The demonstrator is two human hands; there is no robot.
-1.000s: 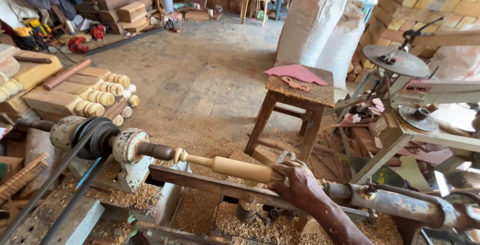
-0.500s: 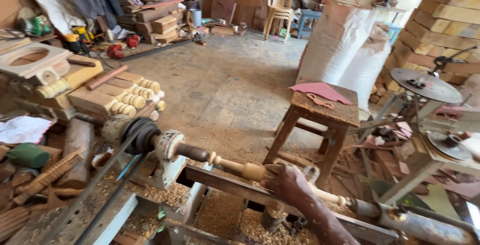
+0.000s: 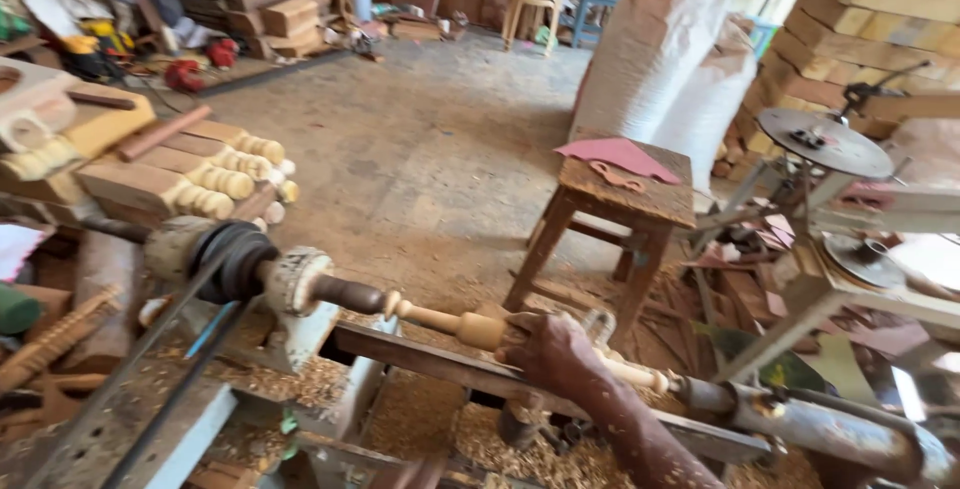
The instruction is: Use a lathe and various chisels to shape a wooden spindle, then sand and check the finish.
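R hand [image 3: 555, 354] on lathe spindle [image 3: 450, 322]

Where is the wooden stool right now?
In the head view, the wooden stool stands right of centre on the floor, just beyond the lathe's spindle, pink paper on top.

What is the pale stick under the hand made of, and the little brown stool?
The pale turned spindle looks like bare, unfinished wood: light tan, matt, with sawdust heaped beneath it. One hand rests on it; which hand is unclear. The small brown stool also seems wooden, rough and unpainted, with plank legs.
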